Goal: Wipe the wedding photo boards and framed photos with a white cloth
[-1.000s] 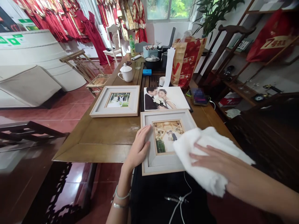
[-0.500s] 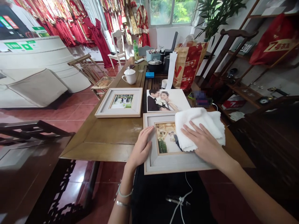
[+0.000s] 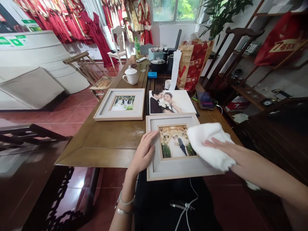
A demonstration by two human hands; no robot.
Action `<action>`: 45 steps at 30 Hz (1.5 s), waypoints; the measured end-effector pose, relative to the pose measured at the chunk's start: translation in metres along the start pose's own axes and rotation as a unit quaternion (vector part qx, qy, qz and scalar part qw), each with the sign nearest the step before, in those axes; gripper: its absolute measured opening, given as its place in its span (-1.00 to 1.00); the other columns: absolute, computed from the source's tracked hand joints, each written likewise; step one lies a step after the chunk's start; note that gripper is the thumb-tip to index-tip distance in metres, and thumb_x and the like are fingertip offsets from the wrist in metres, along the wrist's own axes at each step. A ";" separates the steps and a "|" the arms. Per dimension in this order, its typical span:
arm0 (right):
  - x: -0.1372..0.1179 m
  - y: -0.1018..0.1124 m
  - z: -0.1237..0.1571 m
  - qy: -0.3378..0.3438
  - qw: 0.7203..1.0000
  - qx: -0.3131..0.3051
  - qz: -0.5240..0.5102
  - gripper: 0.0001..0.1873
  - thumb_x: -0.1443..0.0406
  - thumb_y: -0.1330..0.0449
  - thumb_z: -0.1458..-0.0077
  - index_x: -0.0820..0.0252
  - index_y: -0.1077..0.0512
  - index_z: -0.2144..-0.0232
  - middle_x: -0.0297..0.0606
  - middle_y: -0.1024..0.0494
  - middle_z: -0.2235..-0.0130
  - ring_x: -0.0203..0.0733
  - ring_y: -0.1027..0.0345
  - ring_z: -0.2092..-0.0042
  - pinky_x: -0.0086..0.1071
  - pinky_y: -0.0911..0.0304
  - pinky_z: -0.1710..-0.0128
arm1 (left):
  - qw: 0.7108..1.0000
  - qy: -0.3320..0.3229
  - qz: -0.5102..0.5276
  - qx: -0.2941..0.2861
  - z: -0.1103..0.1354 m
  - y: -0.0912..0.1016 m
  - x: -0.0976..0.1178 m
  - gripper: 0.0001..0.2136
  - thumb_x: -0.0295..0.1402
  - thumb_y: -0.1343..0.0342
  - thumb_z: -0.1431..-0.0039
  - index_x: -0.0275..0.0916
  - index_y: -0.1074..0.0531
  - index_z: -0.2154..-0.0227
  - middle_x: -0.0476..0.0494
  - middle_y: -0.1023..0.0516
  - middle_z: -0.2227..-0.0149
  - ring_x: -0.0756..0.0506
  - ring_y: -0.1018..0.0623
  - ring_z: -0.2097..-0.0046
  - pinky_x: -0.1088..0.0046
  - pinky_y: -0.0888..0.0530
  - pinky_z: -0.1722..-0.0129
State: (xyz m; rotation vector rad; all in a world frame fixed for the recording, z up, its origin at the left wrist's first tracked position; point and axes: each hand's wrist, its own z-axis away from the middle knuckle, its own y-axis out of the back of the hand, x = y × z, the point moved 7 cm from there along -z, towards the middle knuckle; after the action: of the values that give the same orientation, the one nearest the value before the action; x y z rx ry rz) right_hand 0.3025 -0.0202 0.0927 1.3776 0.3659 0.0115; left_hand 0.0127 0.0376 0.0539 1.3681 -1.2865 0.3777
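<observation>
A light wooden picture frame with a wedding photo behind its pale mat lies at the table's front edge, slightly overhanging it. My left hand rests on the frame's left border, fingers stretched out and lying on it. My right hand has hold of a bunched white towel, which covers the frame's right side. Motion blurs the right fingers, and the towel hides part of its lower edge. Just behind the frame lies a large unframed wedding print.
A second framed photo lies on the wooden table at left. Beyond are a lidded white cup, a blue box, a black pot and a red paper bag. A phone with a cable lies right of the print.
My right hand has moved right and a little down with the towel, uncovering the whole photo in the frame. My left hand stays on the left border. The view has shifted slightly.
</observation>
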 end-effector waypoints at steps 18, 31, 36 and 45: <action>-0.154 -0.005 -0.153 0.306 0.951 -0.007 -0.037 -0.22 0.60 0.03 0.16 0.34 -0.24 -0.19 -0.10 -0.28 -0.26 -0.14 0.08 -0.34 -0.11 0.01 -0.28 | 1.000 -0.006 -0.005 0.021 0.000 0.002 -0.001 -0.61 -0.54 0.12 -0.23 -0.15 -0.30 -0.09 -0.18 -0.29 -0.20 -0.20 -0.24 -0.23 0.13 -0.19 -0.25; -0.079 0.001 -0.117 0.135 0.983 0.016 0.124 -0.20 0.60 0.01 0.16 0.22 -0.25 -0.20 -0.19 -0.35 -0.22 -0.02 0.06 -0.33 0.00 0.03 -0.28 | 1.000 0.006 0.018 0.003 -0.001 0.003 0.005 -0.71 -0.59 0.16 -0.21 -0.14 -0.36 0.15 -0.12 -0.42 -0.08 -0.16 -0.21 -0.24 0.08 -0.17 -0.25; -0.019 0.014 -0.093 0.015 0.985 0.040 0.169 -0.19 0.60 0.02 0.15 0.16 -0.26 -0.21 -0.17 -0.35 -0.22 0.06 0.05 -0.33 0.03 -0.09 -0.22 | 1.000 0.005 0.017 0.004 -0.001 0.002 0.004 -0.70 -0.59 0.17 -0.21 -0.14 -0.36 0.14 -0.14 -0.41 -0.09 -0.18 -0.19 -0.26 0.04 -0.18 -0.24; -0.024 -0.005 -0.080 0.053 0.987 0.117 0.097 -0.14 0.57 0.02 0.20 0.30 -0.20 -0.24 -0.12 -0.26 -0.27 0.08 0.20 -0.36 0.07 -0.02 -0.26 | 1.000 0.006 0.007 0.007 -0.003 0.002 0.005 -0.69 -0.60 0.15 -0.18 -0.15 -0.37 0.14 -0.13 -0.42 -0.08 -0.18 -0.19 -0.25 0.02 -0.17 -0.25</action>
State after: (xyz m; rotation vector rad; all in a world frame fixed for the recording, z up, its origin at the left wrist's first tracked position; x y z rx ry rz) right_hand 0.2578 0.0498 0.0821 1.6449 0.3283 0.2087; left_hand 0.0138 0.0382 0.0596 1.3667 -1.2860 0.4056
